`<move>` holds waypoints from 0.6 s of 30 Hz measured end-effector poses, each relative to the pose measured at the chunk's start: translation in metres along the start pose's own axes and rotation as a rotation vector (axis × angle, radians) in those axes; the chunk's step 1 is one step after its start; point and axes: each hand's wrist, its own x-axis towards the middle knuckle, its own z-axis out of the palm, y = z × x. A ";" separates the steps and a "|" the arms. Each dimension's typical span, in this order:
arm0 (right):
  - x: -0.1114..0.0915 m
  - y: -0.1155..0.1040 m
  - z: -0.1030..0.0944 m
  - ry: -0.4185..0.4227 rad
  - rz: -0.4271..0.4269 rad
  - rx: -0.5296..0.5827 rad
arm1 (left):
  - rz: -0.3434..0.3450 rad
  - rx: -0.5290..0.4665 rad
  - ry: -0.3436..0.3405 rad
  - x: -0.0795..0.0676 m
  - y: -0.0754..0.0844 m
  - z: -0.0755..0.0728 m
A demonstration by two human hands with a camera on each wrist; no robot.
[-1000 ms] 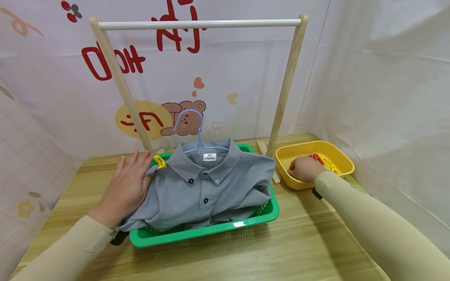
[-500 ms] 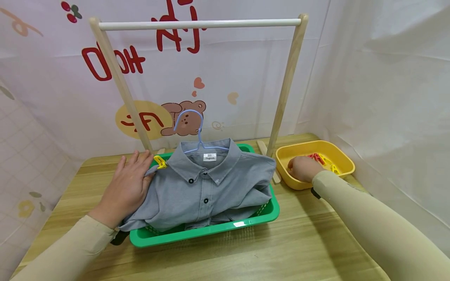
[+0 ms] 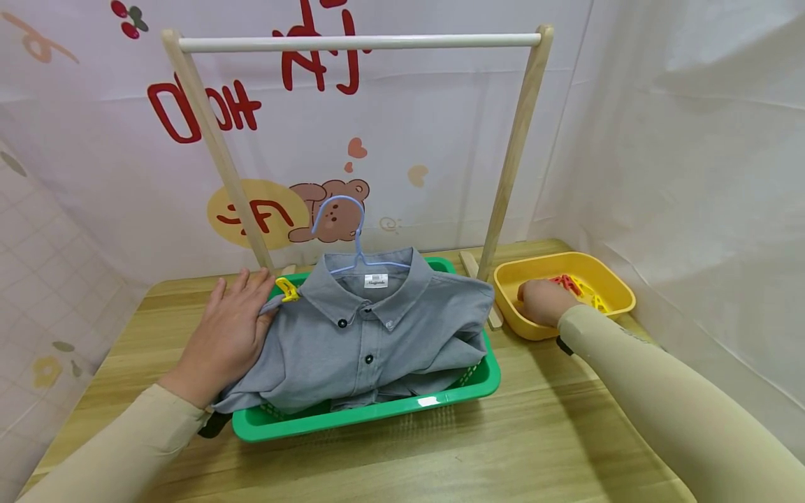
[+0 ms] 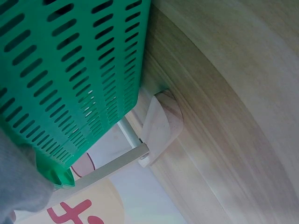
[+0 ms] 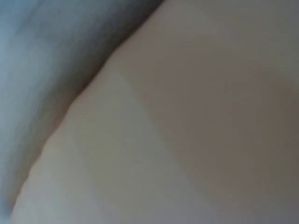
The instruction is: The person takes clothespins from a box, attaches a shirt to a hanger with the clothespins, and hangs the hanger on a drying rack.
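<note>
Wood-grain tabletop [image 3: 453, 454], and behind it a white backdrop [image 3: 428, 105] with a brown bear [image 3: 342, 225], cherries [image 3: 130, 30] up top left, a few hearts [image 3: 356, 148], plus cut-off red lettering [image 3: 242, 107] I can't really read.

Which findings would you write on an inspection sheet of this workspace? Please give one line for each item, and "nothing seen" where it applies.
Surface: wood-grain tabletop.
Job's things: grey button-up shirt lying in a green basket; blue hanger in its collar, hook upward; yellow clip at one shoulder; yellow tray holding red plastic pieces and yellow plastic pieces.
Clutter: nothing seen.
Hands: left hand rests against the shirt, fingers extended; right hand is inside the tray, fingertips hidden.
Cables: nothing seen.
Surroundings: wooden rack with a white rail behind the basket; white printed backdrop with a bear and red lettering.
</note>
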 end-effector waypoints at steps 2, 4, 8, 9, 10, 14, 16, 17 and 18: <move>0.000 -0.001 0.000 -0.006 -0.001 0.001 | 0.001 -0.001 0.004 0.000 0.000 0.000; 0.000 -0.002 -0.001 -0.011 -0.001 0.001 | 0.006 0.000 0.013 0.000 0.000 0.001; -0.002 -0.004 -0.003 0.000 0.005 -0.002 | 0.013 0.002 0.030 0.000 0.000 0.003; -0.002 -0.004 -0.003 0.007 0.008 0.001 | 0.015 0.002 0.032 0.000 0.000 0.003; -0.003 -0.004 -0.003 0.015 0.008 0.003 | 0.014 0.002 0.034 0.000 0.000 0.003; -0.006 -0.005 -0.005 0.045 0.013 0.015 | 0.015 0.002 0.036 0.000 -0.001 0.003; -0.009 -0.007 -0.008 0.062 0.016 0.027 | 0.013 -0.001 0.033 0.000 -0.001 0.004; -0.011 -0.009 -0.010 0.071 0.021 0.032 | 0.012 -0.001 0.032 0.000 -0.001 0.004; -0.013 -0.010 -0.012 0.082 0.022 0.035 | 0.012 -0.001 0.031 0.000 -0.001 0.004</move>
